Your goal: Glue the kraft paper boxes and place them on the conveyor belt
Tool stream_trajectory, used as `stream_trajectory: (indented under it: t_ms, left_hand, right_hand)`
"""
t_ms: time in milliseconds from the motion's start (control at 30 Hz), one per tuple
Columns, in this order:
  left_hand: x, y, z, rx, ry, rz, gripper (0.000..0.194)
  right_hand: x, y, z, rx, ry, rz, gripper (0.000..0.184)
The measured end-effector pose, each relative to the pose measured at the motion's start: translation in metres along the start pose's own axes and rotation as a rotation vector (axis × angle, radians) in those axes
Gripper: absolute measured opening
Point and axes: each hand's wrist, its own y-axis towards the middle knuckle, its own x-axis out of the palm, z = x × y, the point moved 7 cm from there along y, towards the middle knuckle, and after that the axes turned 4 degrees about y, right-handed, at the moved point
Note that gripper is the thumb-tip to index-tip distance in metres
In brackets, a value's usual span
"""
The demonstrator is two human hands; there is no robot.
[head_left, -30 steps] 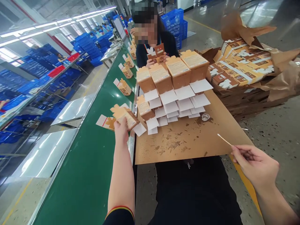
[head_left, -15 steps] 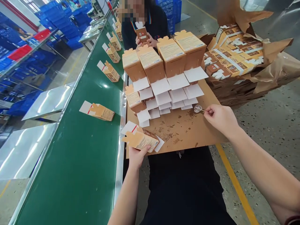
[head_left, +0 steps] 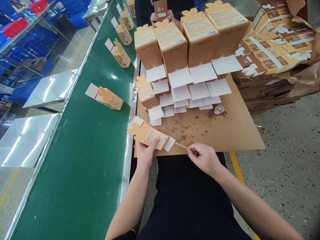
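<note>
My left hand (head_left: 145, 152) is closed around a tan and brown printed carton (head_left: 151, 136), held tilted over the near left corner of the cardboard sheet. The carton's end flaps stand out, and a white flap (head_left: 170, 144) points toward my right hand. Pinched in my right hand (head_left: 203, 157) is a thin cotton swab (head_left: 181, 145), its tip just beside that white flap; I cannot tell if they touch. A small clear round dish (head_left: 219, 109) sits on the cardboard sheet (head_left: 240, 133) among dark wet spots.
Stacked cartons (head_left: 172, 50) with white flaps hanging out stand across the sheet's far side. On the left runs a green conveyor belt (head_left: 82, 166) carrying cartons (head_left: 110, 97). A co-worker's hands (head_left: 162, 17) hold a brown carton beyond the stack. Bundled flat cartons (head_left: 275, 50) lie at right in torn brown paper.
My right hand has moved left and nearer to me, bringing the cotton swab from the clear dish to the carton's white flap. My left hand still holds the carton.
</note>
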Motion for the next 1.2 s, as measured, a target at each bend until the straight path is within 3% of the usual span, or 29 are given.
stream_trajectory:
  t_ms: [100, 200, 400, 600, 767, 933, 1033, 1200]
  left_hand:
    - [0.001, -0.002, 0.003, 0.005, 0.028, -0.002, 0.087]
    - [0.001, -0.002, 0.004, 0.014, 0.037, 0.000, 0.086]
    - [0.006, -0.007, 0.004, 0.034, 0.067, -0.005, 0.087]
    - [0.016, -0.032, 0.002, 0.176, 0.339, 0.035, 0.090]
    - [0.018, -0.043, -0.011, 0.223, 0.416, 0.076, 0.079]
    - [0.018, -0.037, -0.007, 0.253, 0.420, 0.071, 0.081]
    - [-0.015, -0.026, 0.007, 0.230, 0.350, 0.181, 0.083]
    - [-0.122, 0.013, 0.050, 0.314, 0.241, 0.452, 0.097]
  right_hand:
    - [0.037, -0.009, -0.005, -0.039, -0.008, -0.045, 0.024]
    - [0.046, -0.010, -0.004, -0.077, -0.026, -0.055, 0.025]
    - [0.020, -0.003, 0.010, -0.016, -0.062, 0.074, 0.024]
    - [-0.009, -0.007, 0.021, 0.079, 0.031, 0.237, 0.020]
    - [-0.015, -0.018, 0.020, 0.124, 0.069, 0.268, 0.017]
    - [-0.017, -0.016, 0.016, 0.124, 0.092, 0.271, 0.018]
    - [-0.027, -0.017, 0.015, 0.130, 0.070, 0.310, 0.019]
    - [-0.041, -0.022, 0.020, 0.168, 0.075, 0.382, 0.023]
